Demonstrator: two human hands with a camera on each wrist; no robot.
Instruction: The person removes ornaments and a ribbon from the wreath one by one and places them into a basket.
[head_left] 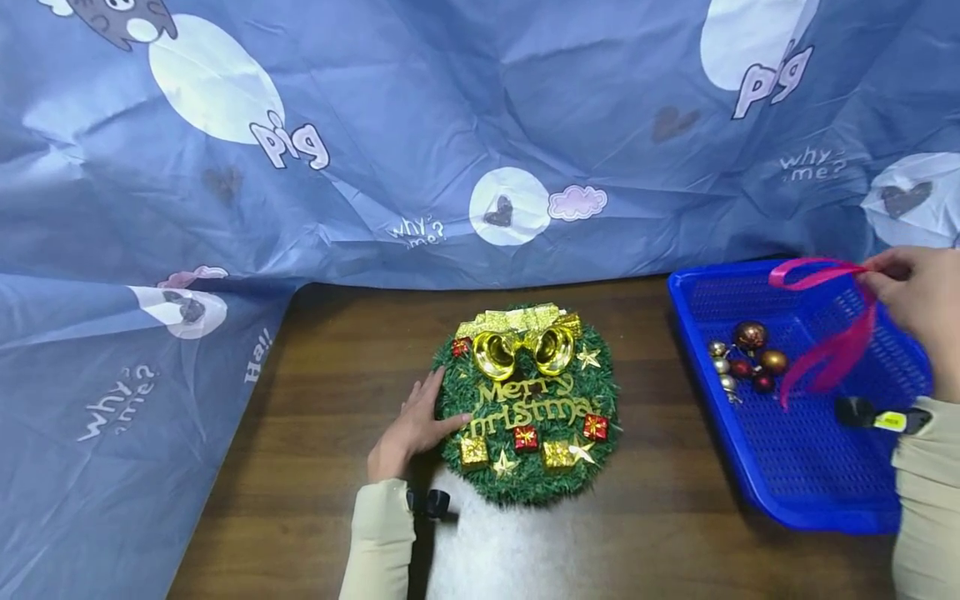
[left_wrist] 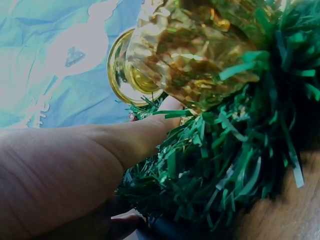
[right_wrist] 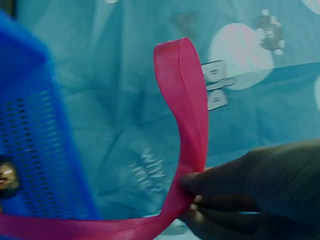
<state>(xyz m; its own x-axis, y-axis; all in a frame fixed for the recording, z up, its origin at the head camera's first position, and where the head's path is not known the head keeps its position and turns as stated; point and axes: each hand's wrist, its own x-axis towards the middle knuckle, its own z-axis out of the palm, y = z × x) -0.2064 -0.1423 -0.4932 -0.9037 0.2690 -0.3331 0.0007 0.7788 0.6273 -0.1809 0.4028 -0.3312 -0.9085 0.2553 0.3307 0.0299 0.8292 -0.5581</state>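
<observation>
A green tinsel Christmas wreath point(head_left: 525, 492) lies on the wooden table, bearing gold "Merry Christmas" lettering, gold bells point(head_left: 553, 350), stars and small gift boxes. My left hand point(head_left: 414, 421) holds its left edge, thumb over the top and fingers along the side. The left wrist view shows the thumb point(left_wrist: 145, 132) against the tinsel, close to a shiny gold ornament point(left_wrist: 195, 55). On the far right, my right hand point(head_left: 926, 308) pinches a pink ribbon point(head_left: 843, 346) between thumb and fingers. One loop stands up from the pinch in the right wrist view; a tail hangs over the basket.
A blue plastic basket point(head_left: 712, 433) stands on the right of the table, with several small bauble ornaments point(head_left: 750, 336) in its left part. A blue printed cloth point(head_left: 420, 125) hangs behind the table and runs down its left side.
</observation>
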